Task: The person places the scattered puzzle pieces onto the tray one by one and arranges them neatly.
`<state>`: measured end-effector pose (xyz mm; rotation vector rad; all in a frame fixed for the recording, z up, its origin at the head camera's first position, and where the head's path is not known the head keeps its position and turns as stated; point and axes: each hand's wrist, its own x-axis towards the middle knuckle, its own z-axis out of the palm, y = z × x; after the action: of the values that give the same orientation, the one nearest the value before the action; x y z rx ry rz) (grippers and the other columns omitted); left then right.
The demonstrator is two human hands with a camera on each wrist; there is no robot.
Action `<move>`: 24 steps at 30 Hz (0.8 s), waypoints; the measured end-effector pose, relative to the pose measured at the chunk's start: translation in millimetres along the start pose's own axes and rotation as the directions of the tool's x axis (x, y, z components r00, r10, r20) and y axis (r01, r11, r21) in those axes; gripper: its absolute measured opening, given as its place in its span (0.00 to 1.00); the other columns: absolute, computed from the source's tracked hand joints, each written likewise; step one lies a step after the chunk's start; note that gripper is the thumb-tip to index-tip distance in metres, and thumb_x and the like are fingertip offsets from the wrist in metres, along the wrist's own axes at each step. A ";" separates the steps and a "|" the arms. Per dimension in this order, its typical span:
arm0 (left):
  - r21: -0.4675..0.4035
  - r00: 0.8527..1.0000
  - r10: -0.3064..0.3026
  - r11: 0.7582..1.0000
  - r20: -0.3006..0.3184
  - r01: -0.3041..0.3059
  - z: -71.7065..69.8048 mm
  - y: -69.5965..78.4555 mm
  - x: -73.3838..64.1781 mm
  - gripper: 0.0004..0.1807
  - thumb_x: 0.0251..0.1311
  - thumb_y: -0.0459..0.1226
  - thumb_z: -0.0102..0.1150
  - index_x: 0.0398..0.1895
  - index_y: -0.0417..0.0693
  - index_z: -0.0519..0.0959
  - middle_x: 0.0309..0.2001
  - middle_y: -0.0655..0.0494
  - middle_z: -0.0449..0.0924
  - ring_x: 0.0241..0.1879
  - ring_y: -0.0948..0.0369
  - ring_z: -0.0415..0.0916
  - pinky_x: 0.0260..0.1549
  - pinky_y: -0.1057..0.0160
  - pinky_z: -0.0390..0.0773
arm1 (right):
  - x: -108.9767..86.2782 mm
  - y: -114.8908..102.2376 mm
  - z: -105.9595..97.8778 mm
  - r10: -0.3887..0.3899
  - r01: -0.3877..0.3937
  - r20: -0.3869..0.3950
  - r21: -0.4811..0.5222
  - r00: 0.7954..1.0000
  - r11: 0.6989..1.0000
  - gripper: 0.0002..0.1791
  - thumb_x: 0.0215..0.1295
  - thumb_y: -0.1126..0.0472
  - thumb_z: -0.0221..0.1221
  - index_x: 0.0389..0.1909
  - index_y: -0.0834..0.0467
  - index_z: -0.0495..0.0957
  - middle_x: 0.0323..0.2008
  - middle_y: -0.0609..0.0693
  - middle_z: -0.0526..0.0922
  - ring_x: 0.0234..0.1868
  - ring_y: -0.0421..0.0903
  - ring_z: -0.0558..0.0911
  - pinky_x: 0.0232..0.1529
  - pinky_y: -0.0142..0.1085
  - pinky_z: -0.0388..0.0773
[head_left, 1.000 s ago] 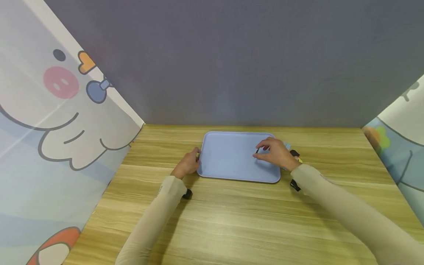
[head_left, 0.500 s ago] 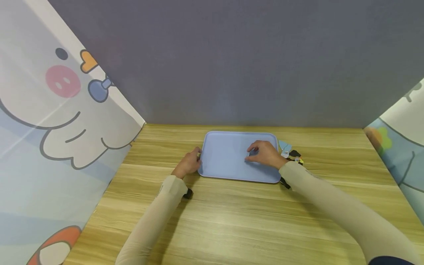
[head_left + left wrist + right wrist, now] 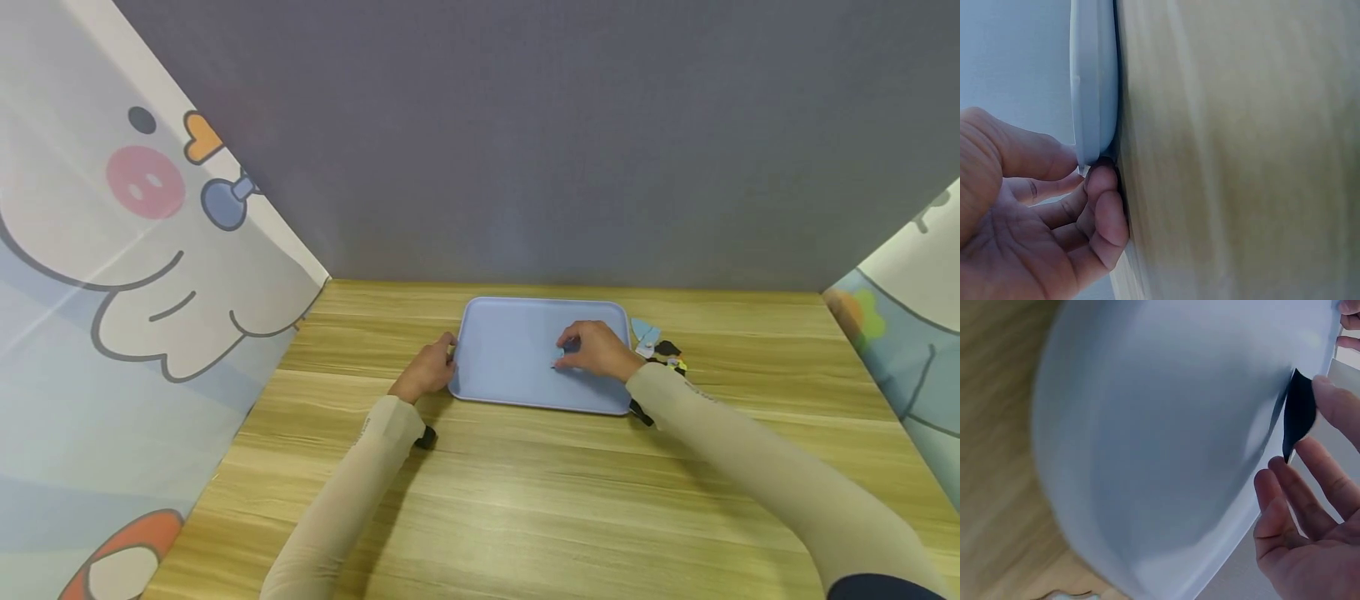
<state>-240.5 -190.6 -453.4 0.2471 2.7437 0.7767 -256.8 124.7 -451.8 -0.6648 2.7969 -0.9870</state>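
Observation:
A pale blue tray (image 3: 510, 354) lies on the wooden table. My left hand (image 3: 429, 367) grips its left rim; in the left wrist view the thumb lies on top of the rim and the fingers curl beneath it. Over the right half of the tray, my right hand (image 3: 597, 348) pinches a small thin flat piece (image 3: 1299, 411) between thumb and fingertips. Seen from the right wrist, that piece is dark, with a curved edge and pointed ends. It stands on edge, close to the tray floor; whether it touches cannot be told.
Several flat loose pieces lie right of the tray: light blue ones (image 3: 645, 332) and black ones (image 3: 667, 347), with a yellow one (image 3: 678, 364) beside them. A grey panel (image 3: 570, 150) rises behind the table (image 3: 525, 500). A printed cartoon wall (image 3: 150, 292) stands on the left.
My right hand has moved left and slightly toward the tray's middle with the piece, mostly in the first half second. More loose pieces on the right are uncovered. My left hand stays on the rim.

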 end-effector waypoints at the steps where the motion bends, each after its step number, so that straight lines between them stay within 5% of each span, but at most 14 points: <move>1: 0.001 1.000 -0.001 1.000 0.000 0.001 -0.1 -0.3 0.2 0.20 0.66 0.30 0.48 0.60 0.39 0.62 0.43 0.41 0.78 0.31 0.56 0.74 0.30 0.61 0.74 | 0.5 0.1 0.0 0.007 -0.007 0.003 -0.005 1.000 1.000 0.19 0.45 0.56 0.74 0.38 0.60 0.83 0.34 0.50 0.80 0.36 0.48 0.76 0.39 0.43 0.72; 24: 0.000 1.000 0.010 1.000 -0.001 -0.010 0.0 -1.9 2.3 0.20 0.65 0.30 0.49 0.60 0.39 0.63 0.35 0.46 0.76 0.28 0.56 0.73 0.28 0.62 0.73 | 40.7 -20.5 19.2 0.005 -0.005 0.009 -0.014 1.000 1.000 0.20 0.46 0.60 0.73 0.41 0.63 0.84 0.44 0.56 0.82 0.50 0.55 0.75 0.58 0.46 0.63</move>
<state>-242.9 -191.7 -454.9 0.2601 2.7461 0.7791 -281.3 81.7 -452.3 -0.6615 2.7989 -0.9614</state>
